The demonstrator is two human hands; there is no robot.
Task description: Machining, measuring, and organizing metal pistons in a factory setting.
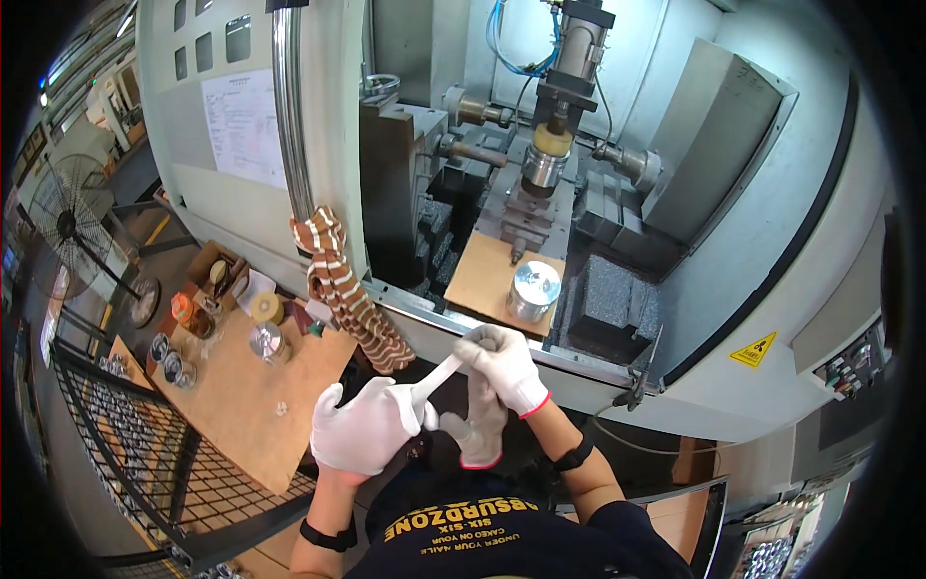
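White knit gloves cover both of my hands. With its thumb raised apart, my left hand (362,425) is at lower centre; its other fingers point right and partly overlap. My right hand (503,365) pinches the end of a stretched white glove finger (439,378), which runs across to my left hand. Under my right hand hangs a greyish glove (476,425) with a red-edged cuff; what holds it is hidden. Beyond my hands, a shiny metal cylinder (533,289) stands on a brown board (479,275) inside the machine.
Another metal part (545,166) sits under the machine's vertical spindle. A brown striped cloth sleeve (347,294) hangs at the door edge. At left, a board-topped table (289,425) bears metal parts (270,343) and an orange-capped jar (193,317). A black mesh rack (125,444) stands beside it.
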